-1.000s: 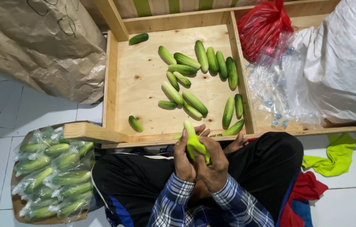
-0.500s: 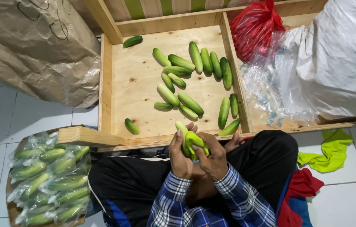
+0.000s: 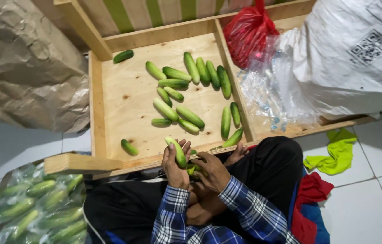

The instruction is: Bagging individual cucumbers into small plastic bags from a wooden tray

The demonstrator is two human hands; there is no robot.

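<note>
At lower centre, the left hand (image 3: 175,168) closes its fingers around a cucumber (image 3: 177,152) over the lap; the right hand (image 3: 211,171) clasps smaller ones. The upright cucumber could slip if that loose grip shifts.

Cucumber (image 3: 176,152) no longer clamped between both hands in the middle like a second ago. Now gripped by the left hand (image 3: 175,166) alone, tilted up toward the near rim of the wooden tray (image 3: 109,131). Right hand (image 3: 212,171) off it, dropped lower and to the right, curled over a few other small cucumbers (image 3: 193,169) in the lap. Whole view shifted a little too, tray sitting further left in frame.
</note>
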